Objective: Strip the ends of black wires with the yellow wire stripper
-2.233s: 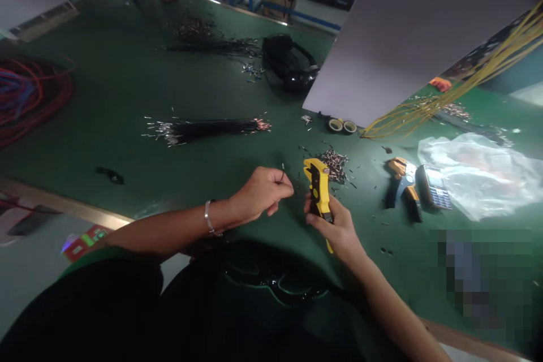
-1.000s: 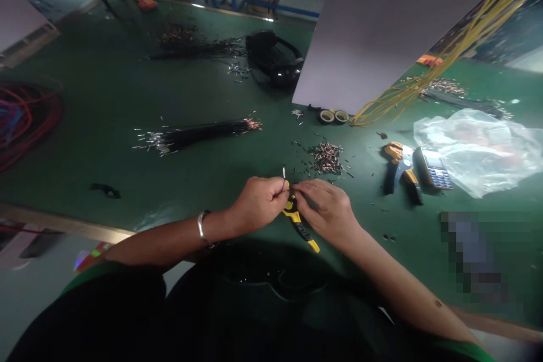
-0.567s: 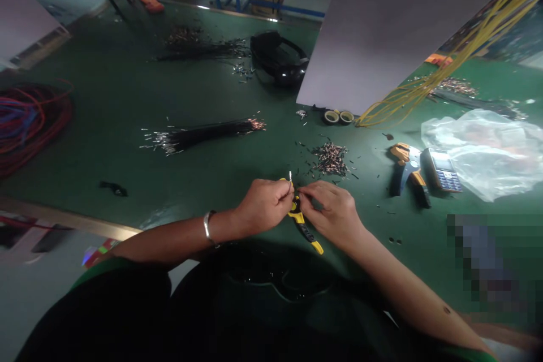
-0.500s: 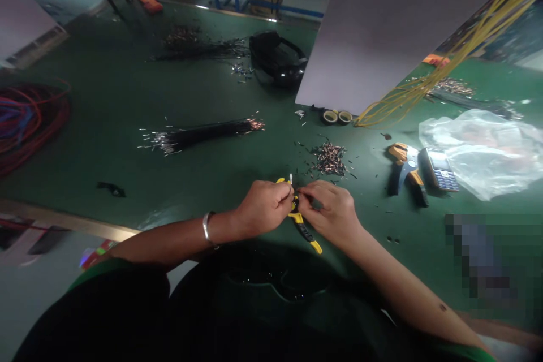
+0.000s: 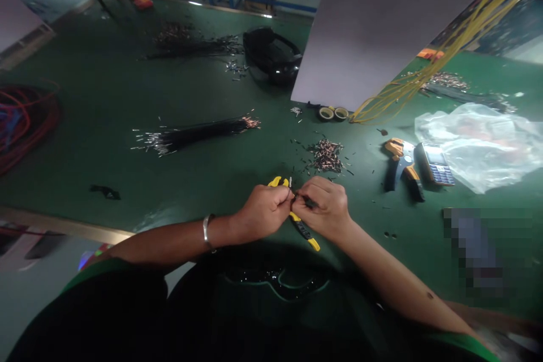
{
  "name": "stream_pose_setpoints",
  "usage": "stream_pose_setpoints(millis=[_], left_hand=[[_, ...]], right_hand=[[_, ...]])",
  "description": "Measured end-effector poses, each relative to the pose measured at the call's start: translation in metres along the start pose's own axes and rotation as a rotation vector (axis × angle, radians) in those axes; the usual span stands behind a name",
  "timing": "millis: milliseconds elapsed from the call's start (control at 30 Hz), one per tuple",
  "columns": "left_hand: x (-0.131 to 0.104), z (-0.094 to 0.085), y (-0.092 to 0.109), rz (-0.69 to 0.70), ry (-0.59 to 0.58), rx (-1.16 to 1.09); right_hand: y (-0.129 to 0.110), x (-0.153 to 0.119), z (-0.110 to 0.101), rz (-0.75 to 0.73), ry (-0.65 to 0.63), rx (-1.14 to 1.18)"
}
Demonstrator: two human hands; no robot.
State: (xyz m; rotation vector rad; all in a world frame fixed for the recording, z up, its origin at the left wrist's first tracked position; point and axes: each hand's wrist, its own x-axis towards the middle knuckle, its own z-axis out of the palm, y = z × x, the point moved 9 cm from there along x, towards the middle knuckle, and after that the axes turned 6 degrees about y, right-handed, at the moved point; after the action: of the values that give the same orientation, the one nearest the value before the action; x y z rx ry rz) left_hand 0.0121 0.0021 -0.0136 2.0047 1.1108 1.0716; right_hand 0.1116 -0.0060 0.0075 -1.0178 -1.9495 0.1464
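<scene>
Yellow-handled crimping pliers (image 5: 297,220) are sitting in our right hand (image 5: 324,207), its grip closing around them. Our left hand (image 5: 263,212) is pinching a thin wire (image 5: 290,182) touching the pliers' head. Beyond the grip, loose terminals (image 5: 326,155) are lying on the worktop (image 5: 106,113).

Yellow crimping tool (image 5: 302,229): middle hidden under both hands, only yellow tip and handle end showing. Small wire piece (image 5: 290,182) pinched at left hand (image 5: 263,212): too small to tell detail. Right hand (image 5: 324,207) fingertips tucked against left, contact point unclear. Red wire coil (image 5: 21,124) cut off by left edge. Pixelated patch (image 5: 479,249) on green table (image 5: 106,96): content unreadable. Yellow cables (image 5: 449,45) run out top right corner. Plastic bag (image 5: 487,144) contents blurred.
</scene>
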Motion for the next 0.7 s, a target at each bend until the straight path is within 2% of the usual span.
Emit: stream_pose_setpoints(millis=[367,700], left_hand=[[-0.0006,0.0020,-0.0036,-0.049,-0.014,-0.022],[0.0000,0.0016,-0.0012,-0.030,-0.010,-0.007]], right_hand=[[0.0044,0.0004,-0.0002,0.047,0.016,0.046],[0.0004,0.0032,-0.0041,-0.008,0.065,0.061]])
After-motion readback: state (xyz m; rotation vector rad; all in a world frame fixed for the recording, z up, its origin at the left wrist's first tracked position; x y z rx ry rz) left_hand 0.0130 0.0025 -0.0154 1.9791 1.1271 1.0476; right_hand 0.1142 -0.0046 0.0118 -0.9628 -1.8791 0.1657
